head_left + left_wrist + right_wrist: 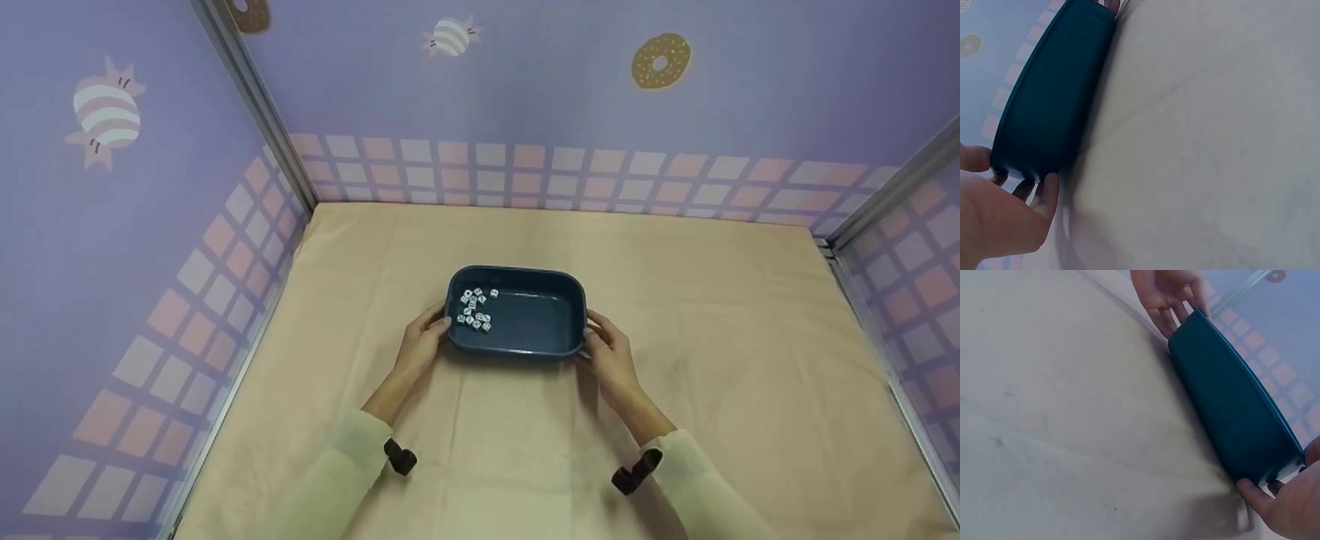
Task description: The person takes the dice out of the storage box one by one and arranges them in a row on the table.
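A dark blue-green rectangular tray (525, 346) with rounded corners is held between both hands. Several small white dice (475, 311) with dark pips lie clustered at its left end; its right part shows bare bottom. My left hand (421, 343) grips the left short end, thumb up by the rim and fingers lower on the wall, as the left wrist view shows of the hand (1010, 214) and the tray's side (1055, 95). At the opposite short end my right hand (609, 352) grips the same way, its fingers along the wall in the right wrist view.
A beige cloth (510, 457) covers the table under the tray. Purple walls with pink and white checks (491, 180) rise at the back, left and right, with metal posts (259, 105) in the corners. Dark bands (401, 457) circle both sleeves.
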Motion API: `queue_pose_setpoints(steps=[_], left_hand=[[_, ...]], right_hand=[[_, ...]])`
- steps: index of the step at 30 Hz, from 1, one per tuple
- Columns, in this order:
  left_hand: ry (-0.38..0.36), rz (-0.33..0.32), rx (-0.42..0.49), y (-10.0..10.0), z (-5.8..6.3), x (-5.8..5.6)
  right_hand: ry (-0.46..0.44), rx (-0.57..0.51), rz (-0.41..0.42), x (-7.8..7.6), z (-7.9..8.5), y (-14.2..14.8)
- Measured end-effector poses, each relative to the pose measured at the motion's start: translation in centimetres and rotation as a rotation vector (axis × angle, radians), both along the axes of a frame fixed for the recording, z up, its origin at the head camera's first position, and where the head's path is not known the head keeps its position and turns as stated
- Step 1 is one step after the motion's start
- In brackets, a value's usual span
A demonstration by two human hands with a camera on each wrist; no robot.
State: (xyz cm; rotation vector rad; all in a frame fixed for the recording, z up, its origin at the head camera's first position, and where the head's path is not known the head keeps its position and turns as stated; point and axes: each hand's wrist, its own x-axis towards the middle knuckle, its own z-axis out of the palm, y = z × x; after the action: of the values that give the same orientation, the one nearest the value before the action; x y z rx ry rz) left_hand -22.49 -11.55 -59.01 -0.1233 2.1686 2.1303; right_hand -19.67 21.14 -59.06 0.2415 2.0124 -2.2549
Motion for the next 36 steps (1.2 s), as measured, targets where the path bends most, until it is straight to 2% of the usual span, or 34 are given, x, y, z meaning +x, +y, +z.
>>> queue_pose_setpoints(steps=[10,16,21,24,28,32,36], left_hand=[[-0.054,0.013,0.055,0.0,-0.6,0.0],[-0.043,-0.022,0.001,-0.3,-0.5,0.0],[-0.1,-0.043,0.1,-0.6,-0.5,-0.1],[-0.111,-0.054,0.118,-0.8,-0.6,-0.1],[-0.102,-0.089,0.062,-1.2,-0.4,-0.6],[-0.109,-0.104,0.029,-1.9,-0.5,-1.0],[-0.111,-0.104,0.048,-2.3,-0.2,-1.8]], right_hand=[[0.011,0.044,0.013,-0.1,-0.3,0.0],[0.041,0.111,0.01,-0.1,-0.3,-0.1],[0.046,0.166,0.007,0.0,-0.3,-0.1],[0.051,0.187,0.001,0.1,-0.4,-0.2],[0.059,0.205,0.002,0.1,-0.4,-0.1],[0.039,0.239,0.043,-0.2,-0.3,0.3],[0.04,0.276,0.089,-0.7,0.7,1.1]])
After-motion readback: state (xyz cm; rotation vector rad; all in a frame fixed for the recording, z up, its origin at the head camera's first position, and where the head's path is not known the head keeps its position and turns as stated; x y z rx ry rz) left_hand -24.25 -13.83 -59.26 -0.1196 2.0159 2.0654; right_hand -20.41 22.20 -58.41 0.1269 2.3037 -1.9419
